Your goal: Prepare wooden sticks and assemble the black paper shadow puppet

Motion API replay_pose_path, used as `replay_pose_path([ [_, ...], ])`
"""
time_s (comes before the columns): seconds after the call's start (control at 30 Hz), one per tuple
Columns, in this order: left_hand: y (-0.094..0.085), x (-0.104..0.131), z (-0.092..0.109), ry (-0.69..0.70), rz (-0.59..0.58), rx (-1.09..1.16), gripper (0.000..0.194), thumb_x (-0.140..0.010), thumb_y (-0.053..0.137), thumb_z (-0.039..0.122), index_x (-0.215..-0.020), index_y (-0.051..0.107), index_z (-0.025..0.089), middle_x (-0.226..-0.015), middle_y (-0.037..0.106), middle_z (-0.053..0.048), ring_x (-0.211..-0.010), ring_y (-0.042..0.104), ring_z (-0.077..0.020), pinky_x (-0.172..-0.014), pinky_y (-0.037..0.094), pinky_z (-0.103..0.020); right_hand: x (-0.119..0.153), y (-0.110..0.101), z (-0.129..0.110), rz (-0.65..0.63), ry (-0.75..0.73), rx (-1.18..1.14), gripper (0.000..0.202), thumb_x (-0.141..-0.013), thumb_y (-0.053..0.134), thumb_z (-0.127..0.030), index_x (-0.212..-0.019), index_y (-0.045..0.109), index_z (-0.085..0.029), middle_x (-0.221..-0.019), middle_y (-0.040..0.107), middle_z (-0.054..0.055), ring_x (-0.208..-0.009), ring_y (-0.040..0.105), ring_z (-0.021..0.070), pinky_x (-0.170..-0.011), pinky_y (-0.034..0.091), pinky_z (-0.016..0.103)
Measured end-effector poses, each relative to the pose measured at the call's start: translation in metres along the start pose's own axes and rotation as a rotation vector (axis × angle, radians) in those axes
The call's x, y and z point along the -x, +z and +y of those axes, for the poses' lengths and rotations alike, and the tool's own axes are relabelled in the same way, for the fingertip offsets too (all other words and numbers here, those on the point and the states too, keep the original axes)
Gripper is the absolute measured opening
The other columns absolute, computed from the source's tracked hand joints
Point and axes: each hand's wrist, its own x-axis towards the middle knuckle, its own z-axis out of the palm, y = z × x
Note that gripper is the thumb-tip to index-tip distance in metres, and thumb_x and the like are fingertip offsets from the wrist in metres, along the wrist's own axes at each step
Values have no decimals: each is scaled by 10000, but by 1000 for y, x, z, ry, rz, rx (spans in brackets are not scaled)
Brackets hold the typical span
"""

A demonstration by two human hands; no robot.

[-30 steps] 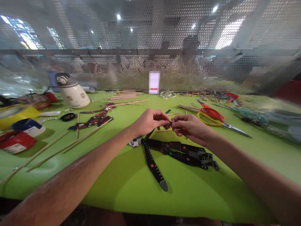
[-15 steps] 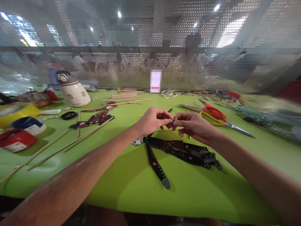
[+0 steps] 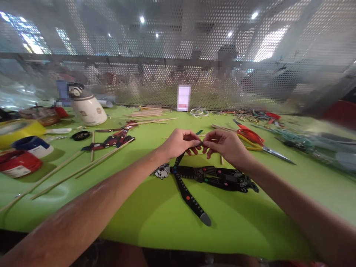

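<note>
A black jointed paper puppet (image 3: 191,172) lies across the green table in front of me, with coloured dots at its joints and a white-and-black head at its left end. One of its arms points toward me; the other rises to my fingers. My left hand (image 3: 182,142) is closed in a pinch on that raised arm. Facing it, my right hand (image 3: 224,144) pinches at the same dark piece, its fingertips almost touching the left ones. The fingers hide most of what lies between them.
To the right lie red-and-yellow-handled scissors (image 3: 256,141). At left are a second red-and-black puppet (image 3: 116,139), thin wooden sticks (image 3: 91,165), tape rolls (image 3: 20,163) and a white penguin-shaped container (image 3: 89,109). A perforated metal screen (image 3: 161,74) stands behind.
The puppet's body has turned slightly and its near arm has swung a little right. My fingertips have shifted slightly left, still pinched together.
</note>
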Motion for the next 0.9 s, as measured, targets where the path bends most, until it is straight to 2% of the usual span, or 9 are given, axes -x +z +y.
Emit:
replay_pose_path([
  [0.13, 1, 1, 2, -37, 23, 51, 87, -825, 718, 154, -860, 678, 85, -772, 723, -93, -618, 674, -146, -555, 524, -272, 1, 2, -3, 33, -42, 18, 323, -706, 844, -418, -784, 655, -168, -668, 681, 46, -636, 677, 197, -584, 600, 356],
  [0.4, 2, 2, 3, -49, 43, 64, 70, -822, 724, 135, -848, 678, 88, -757, 724, -75, -579, 651, -106, -554, 533, -245, 0, -2, 1, 15, 22, -42, 292, -704, 843, -389, -810, 716, -149, -752, 714, 68, -697, 679, 184, -701, 595, 360],
  [0.63, 1, 0, 0, -42, 33, 39, 94, -821, 726, 176, -851, 676, 102, -800, 727, -95, -612, 679, -150, -532, 514, -273, -1, -3, 2, 2, 31, -49, 277, -712, 836, -372, -814, 701, -153, -743, 697, 62, -705, 675, 192, -618, 584, 329],
  [0.9, 3, -1, -1, -17, 18, 61, 37, -848, 685, 132, -843, 664, 102, -774, 715, -76, -595, 671, -135, -495, 506, -245, 1, -2, 3, -26, 25, -73, 239, -714, 835, -324, -798, 694, -150, -742, 681, 50, -718, 660, 183, -593, 587, 308],
])
